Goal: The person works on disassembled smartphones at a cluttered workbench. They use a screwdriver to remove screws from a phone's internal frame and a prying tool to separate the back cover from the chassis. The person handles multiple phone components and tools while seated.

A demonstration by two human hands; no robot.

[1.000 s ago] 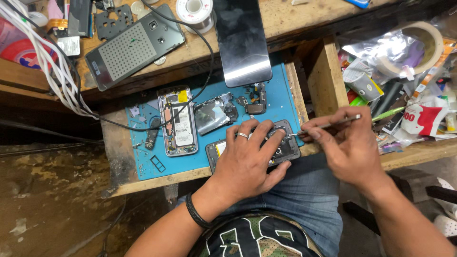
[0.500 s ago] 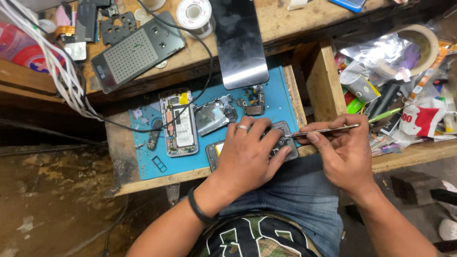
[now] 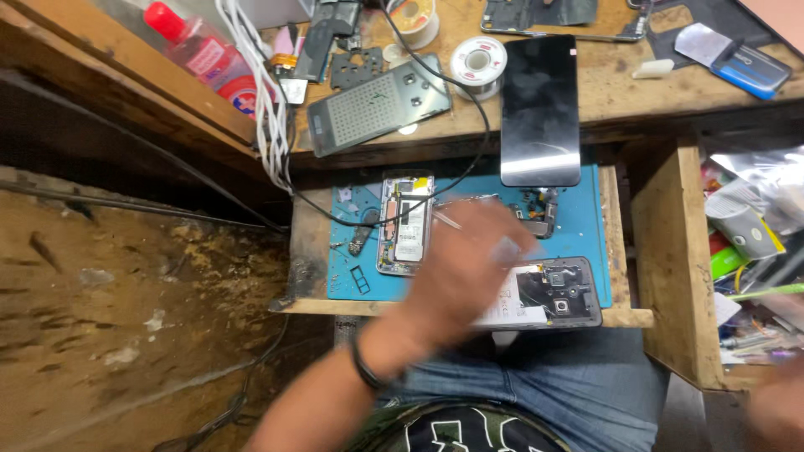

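The left hand (image 3: 469, 268), blurred so I cannot tell its grip, hovers over the blue mat (image 3: 586, 234), the opened phone (image 3: 553, 295) lying crosswise just right of it, nearer than the right hand (image 3: 775, 402).

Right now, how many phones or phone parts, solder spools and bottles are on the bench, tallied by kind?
Opened phone bodies: 2, one on the blue mat by the left hand, one at the mat's front edge
Loose dark screen panel: 1
Grey perforated back cover: 1
Solder spools: 2
Red-capped bottle: 1
Total: 7
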